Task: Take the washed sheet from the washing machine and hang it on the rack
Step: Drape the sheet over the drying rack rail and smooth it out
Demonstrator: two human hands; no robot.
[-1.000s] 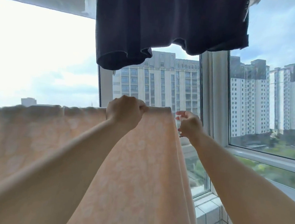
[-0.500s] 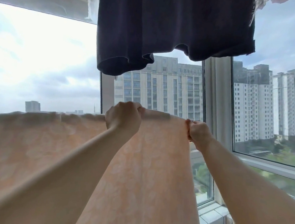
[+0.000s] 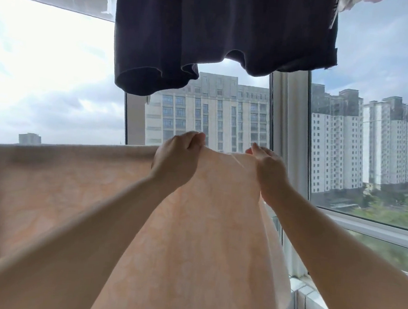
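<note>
Left grip: your left hand has its fingers curled and it pinches the top edge of the sheet, a little left of the centre of the frame.
Right grip: your right hand lies on the same top edge, just right of the centre; the thumb and fingers reach over the cloth, but you cannot tell from here if they close on it.
Between the hands: a short part of the edge is lifted into a small hump, and the two hands are near each other but apart.
Sheet: it is peach-coloured with a faint pattern. Its top edge runs level from the left border of the frame to the hands, and the cloth hangs down over the lower half of the frame.
Rack: the bar under the sheet is hidden by the cloth.
Above: a dark garment hangs in the upper centre, well apart from the sheet.
Background: a window with tall buildings fills the right side.
</note>
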